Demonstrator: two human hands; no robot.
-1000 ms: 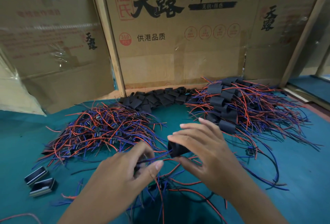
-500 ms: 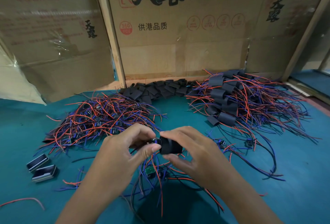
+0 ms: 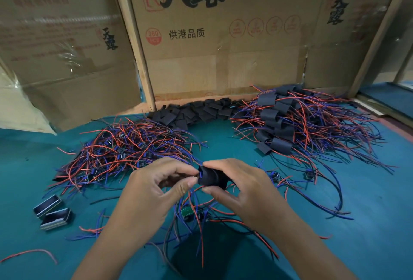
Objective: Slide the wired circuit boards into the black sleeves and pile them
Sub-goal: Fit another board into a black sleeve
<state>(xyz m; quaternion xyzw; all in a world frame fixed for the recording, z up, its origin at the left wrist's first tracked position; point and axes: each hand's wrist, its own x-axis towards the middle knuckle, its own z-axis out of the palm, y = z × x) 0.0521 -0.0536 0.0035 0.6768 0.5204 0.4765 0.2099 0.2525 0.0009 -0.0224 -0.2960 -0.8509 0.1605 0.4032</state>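
Teal work mat point(image 3: 368, 201), cardboard cartons point(image 3: 223, 45) behind. Insertion step in hand: the right hand point(image 3: 243, 188) pinches a black sleeve point(image 3: 211, 177) between thumb and fingers just above the mat; the left hand point(image 3: 154, 188) pinches the wired circuit board at its mouth (board largely hidden). Judged next: push fully home, then add to the sleeved pile point(image 3: 281, 121) at right.
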